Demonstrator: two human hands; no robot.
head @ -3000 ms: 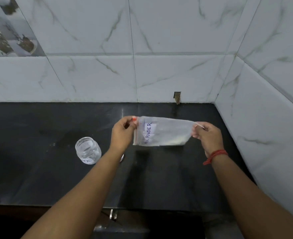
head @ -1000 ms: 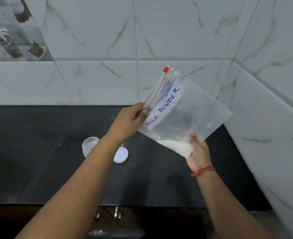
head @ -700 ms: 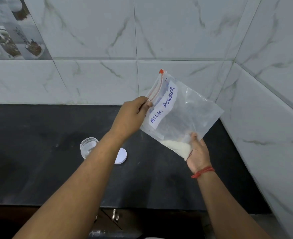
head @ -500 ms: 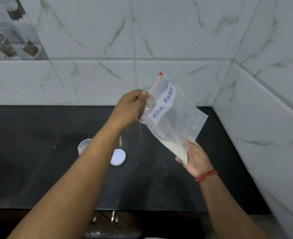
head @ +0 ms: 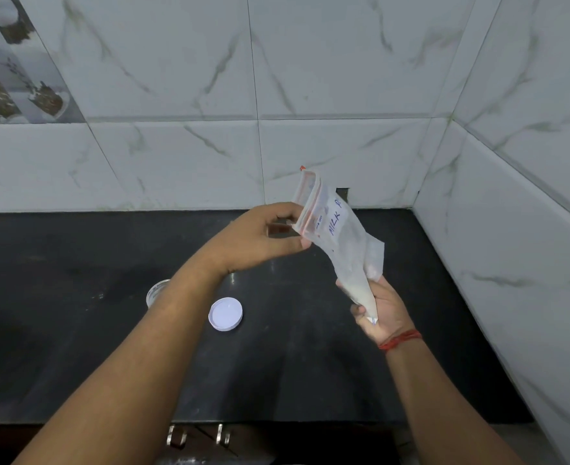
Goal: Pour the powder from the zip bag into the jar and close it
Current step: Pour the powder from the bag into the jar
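A clear zip bag with a red zip strip and a white label reading "MILK P…" hangs upright over the black counter. White powder sits in its bottom corner. My left hand pinches the bag's mouth at the zip, which gapes open. My right hand grips the bottom corner with the powder. The clear glass jar stands open on the counter to the left, mostly hidden behind my left forearm. Its white lid lies flat beside it.
White marble-look tiled walls close the counter at the back and on the right. A small dark notch is in the back wall behind the bag. Two metal cabinet handles show below the counter's front edge.
The bag went from stretched sideways between both hands to hanging upright. It came lower and folded narrower, the powder gathered in the bottom corner, and the zip mouth now gapes open.
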